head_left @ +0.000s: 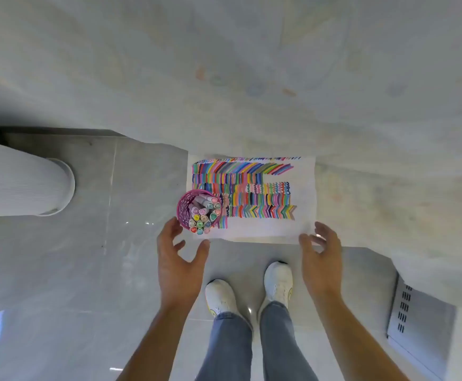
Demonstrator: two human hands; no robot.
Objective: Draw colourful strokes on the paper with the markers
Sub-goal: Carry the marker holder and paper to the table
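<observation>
A white sheet of paper (304, 188) lies at the near edge of a pale table, covered in rows of colourful strokes. A pink mesh cup (183, 209) full of several capped markers (203, 215) stands on the paper's left side. My left hand (177, 259) hovers spread just below and left of the cup, holding nothing. My right hand (322, 257) is spread at the paper's near right corner, its fingertips at the paper's edge. Neither hand holds a marker.
The pale table (361, 119) stretches far and to the right. Below it is a glossy grey tiled floor (59, 270) with my white shoes and jeans. A white cylindrical pedestal (31, 182) stands at left, a grey vented panel (416, 317) at lower right.
</observation>
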